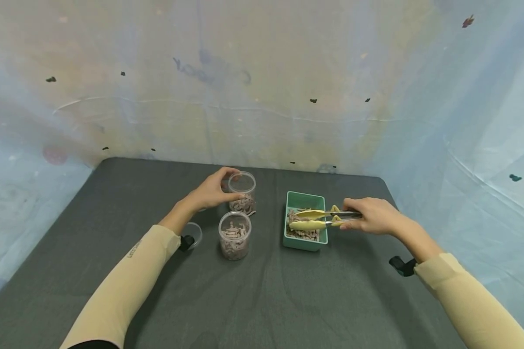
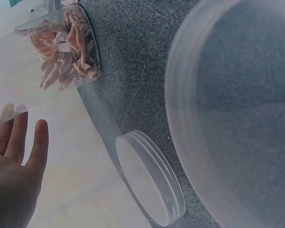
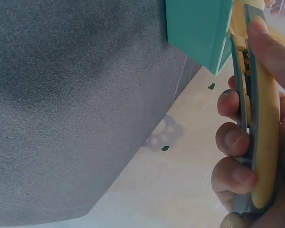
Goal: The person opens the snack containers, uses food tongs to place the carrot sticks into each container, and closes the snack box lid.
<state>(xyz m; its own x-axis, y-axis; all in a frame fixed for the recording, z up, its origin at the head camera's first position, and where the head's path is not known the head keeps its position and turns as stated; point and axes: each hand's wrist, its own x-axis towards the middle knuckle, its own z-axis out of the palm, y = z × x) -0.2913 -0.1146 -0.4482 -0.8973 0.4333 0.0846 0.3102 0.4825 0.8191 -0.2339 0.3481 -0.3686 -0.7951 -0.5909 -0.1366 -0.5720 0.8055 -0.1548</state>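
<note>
Evidently, the right hand [image 1: 373,215] is gripping yellow tongs [image 1: 311,225], whose tips are standing slightly apart among pinkish strips [image 1: 303,234] in the green tray [image 1: 305,245]; whether they are pinching any, I cannot tell. The left hand [image 1: 213,189] is holding the rear jar [image 1: 242,203], thumb on the near side, fingers on the far. The front jar [image 1: 235,245] is standing just nearer the person, also containing strips; a clear lid [image 2: 149,178] is lying on the dark cloth [image 1: 192,300]. In my judgement, the step in hand is gathering strips: closing the tips gently, lifting clear of the tray's rim and steadying the jar without squeezing its wall would be serving best. Markings: lettering is running along the left sleeve [image 1: 133,286], too small for reading; faint writing on the backdrop [image 1: 262,121] is seemingly beginning "Yo". No legible brand is showing on tongs, tray or jars.
</note>
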